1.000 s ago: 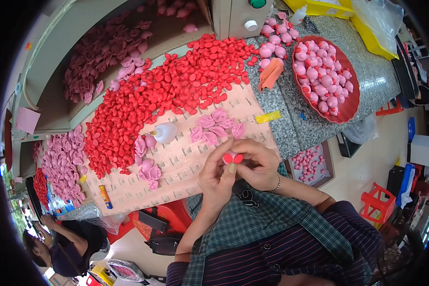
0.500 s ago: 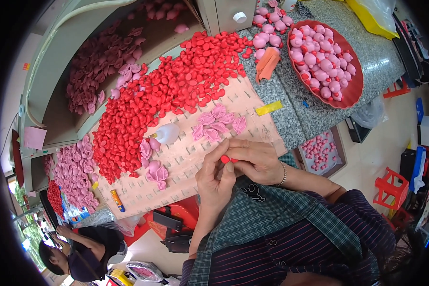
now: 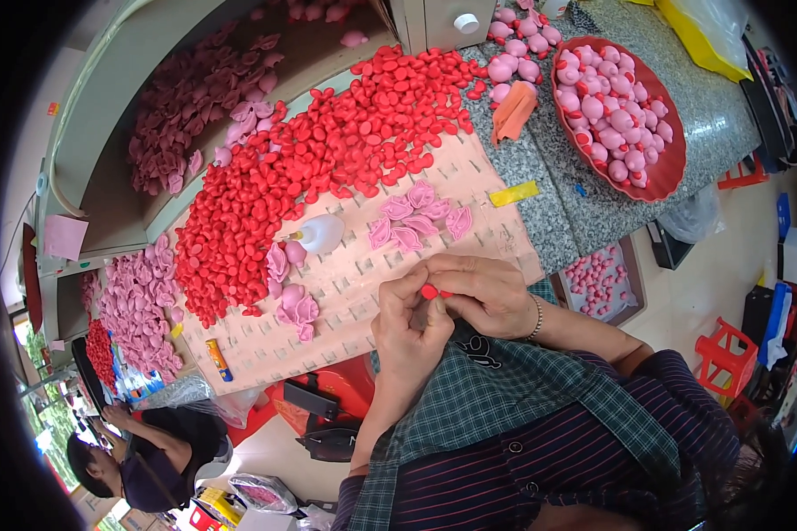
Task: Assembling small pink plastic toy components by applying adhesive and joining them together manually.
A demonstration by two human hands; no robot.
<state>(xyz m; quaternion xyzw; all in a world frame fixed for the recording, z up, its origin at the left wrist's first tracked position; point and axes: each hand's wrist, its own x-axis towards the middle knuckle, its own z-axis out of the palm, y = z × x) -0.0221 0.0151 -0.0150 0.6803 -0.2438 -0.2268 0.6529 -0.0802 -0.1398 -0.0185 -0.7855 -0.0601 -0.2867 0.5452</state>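
Note:
Close to my apron, both hands meet over the near edge of the pink board (image 3: 354, 305). Thumb and forefinger of my left hand (image 3: 405, 332) pinch a small red oval piece (image 3: 429, 291). The fingers of my right hand (image 3: 498, 299) are curled against it, with a bit of red showing at their tips; whether that is a second piece I cannot tell. Just beyond lie several pink folded, petal-like pieces (image 3: 421, 217). A big heap of red oval pieces (image 3: 336, 146) covers the far side of the board. A white squeeze bottle (image 3: 321, 234) lies beside it.
At the right, a red scalloped bowl (image 3: 675, 168) holds pink balls with red parts. An orange cloth (image 3: 514, 113) lies on the stone counter (image 3: 549, 195). More pink pieces (image 3: 137, 305) are heaped at the left. A tray (image 3: 630, 305) sits lower right; a co-worker (image 3: 150, 469) sits lower left.
The whole view has shifted slightly, so the board and bowl appear a little further right. My hands keep the same pinch around the red piece, with only slight finger movement.

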